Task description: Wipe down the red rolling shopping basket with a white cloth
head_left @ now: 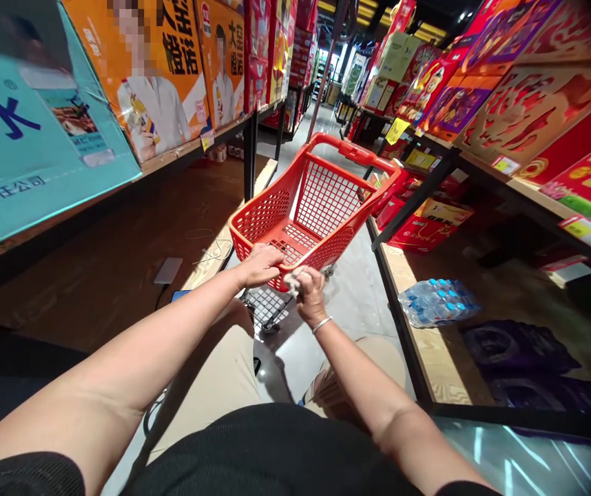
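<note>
A red plastic shopping cart (pixel 321 241) stands in front of me with its front end toward me and its handle (pixel 355 153) at the far side. No goods show in its basket. My left hand (pixel 263 265) grips the near rim, fingers bent over the edge. Just right of it, my right hand (pixel 310 293) is closed around a crumpled whitish cloth (pixel 292 279), held against the cart's near corner. Part of the cloth is hidden inside the fist. Below the basket, the lower grey wire rack (pixel 269 306) shows between my knees.
Shelves with orange drink cartons (pixel 161 83) and a turquoise carton (pixel 27 151) line the left. Red gift boxes (pixel 424 224) and a pack of water bottles (pixel 437 303) sit at right. A white flat device (pixel 168 271) with a cable lies on the lower left shelf.
</note>
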{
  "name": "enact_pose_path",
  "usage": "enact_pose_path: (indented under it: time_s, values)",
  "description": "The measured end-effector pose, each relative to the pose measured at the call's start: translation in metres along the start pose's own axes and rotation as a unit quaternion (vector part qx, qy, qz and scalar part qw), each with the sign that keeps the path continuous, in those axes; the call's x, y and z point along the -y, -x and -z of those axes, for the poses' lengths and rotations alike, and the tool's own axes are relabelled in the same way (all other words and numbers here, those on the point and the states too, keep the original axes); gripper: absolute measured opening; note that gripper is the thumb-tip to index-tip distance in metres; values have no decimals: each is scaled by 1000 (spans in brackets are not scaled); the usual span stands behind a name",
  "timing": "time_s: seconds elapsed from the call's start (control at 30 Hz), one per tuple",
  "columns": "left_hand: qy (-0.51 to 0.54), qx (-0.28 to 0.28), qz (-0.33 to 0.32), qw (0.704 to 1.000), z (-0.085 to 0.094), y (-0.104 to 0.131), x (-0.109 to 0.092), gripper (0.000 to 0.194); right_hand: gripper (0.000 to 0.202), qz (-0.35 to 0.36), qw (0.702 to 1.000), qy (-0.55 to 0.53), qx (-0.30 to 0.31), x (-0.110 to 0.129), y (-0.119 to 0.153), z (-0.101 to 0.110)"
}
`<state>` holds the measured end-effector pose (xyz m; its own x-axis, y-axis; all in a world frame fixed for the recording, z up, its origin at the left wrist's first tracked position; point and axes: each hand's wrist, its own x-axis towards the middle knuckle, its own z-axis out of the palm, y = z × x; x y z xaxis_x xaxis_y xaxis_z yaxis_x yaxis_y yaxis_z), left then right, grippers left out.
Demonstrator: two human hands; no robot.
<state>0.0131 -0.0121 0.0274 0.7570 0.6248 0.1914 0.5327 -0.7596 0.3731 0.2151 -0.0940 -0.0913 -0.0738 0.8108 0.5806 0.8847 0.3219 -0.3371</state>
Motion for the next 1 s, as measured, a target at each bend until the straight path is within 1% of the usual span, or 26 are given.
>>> enact_pose_path:
  time_s: [0.07,0.13,0.17,0.23,0.3,0.37,0.4,0.47,0.53,0.57,0.6,0.67,0.7,0.77,0.87,0.9,0.93,1.0]
  values:
    - [-3,0,0,1000,0,0,1,13,33,20,998,18,56,4,22,-14]
    - [-5,0,2,1000,1,1,1,15,31,33,995,33,91,3,28,-14]
    - [-4,-1,1,1000,1,1,1,16,31,36,994,38,94,2,26,-10]
    - [1,-4,-2,1000,0,2,0,19,30,40,996,42,65,3,13,3]
    - [14,-7,-8,1000,0,2,-1,24,30,51,997,46,18,7,-2,15]
    - [29,-12,-13,999,-1,2,-1,29,29,61,996,60,-10,12,-12,18]
    - [33,-13,-14,999,-2,2,-1,31,29,64,996,69,-8,14,-13,16]
    - [33,-9,-12,999,-2,2,-1,34,28,66,994,82,25,13,-4,6]
    - [30,2,-2,1000,-2,2,-1,39,25,75,992,74,75,7,14,-6]
    - [29,8,4,1000,-1,2,-2,44,24,78,990,65,93,3,24,-10]
    - [28,14,8,999,-1,2,-2,48,24,73,991,58,98,-2,31,-12]
    - [23,27,6,999,1,3,-4,53,27,39,995,53,75,-12,35,-7]
    - [18,31,4,999,1,3,-5,53,29,13,997,55,51,-16,30,-1]
    - [8,28,9,1000,0,3,-8,47,35,-36,998,39,-17,-24,7,15]
    - [0,6,28,1000,-2,2,-12,33,37,-59,992,-22,-110,-33,-38,35]
    - [0,0,30,1000,-4,2,-12,29,36,-56,990,-38,-123,-35,-47,37]
    - [-1,-5,30,1000,-5,2,-12,27,35,-51,990,-45,-123,-36,-52,35]
    - [-2,-18,28,999,-8,3,-11,23,32,-40,994,-42,-88,-36,-45,23]
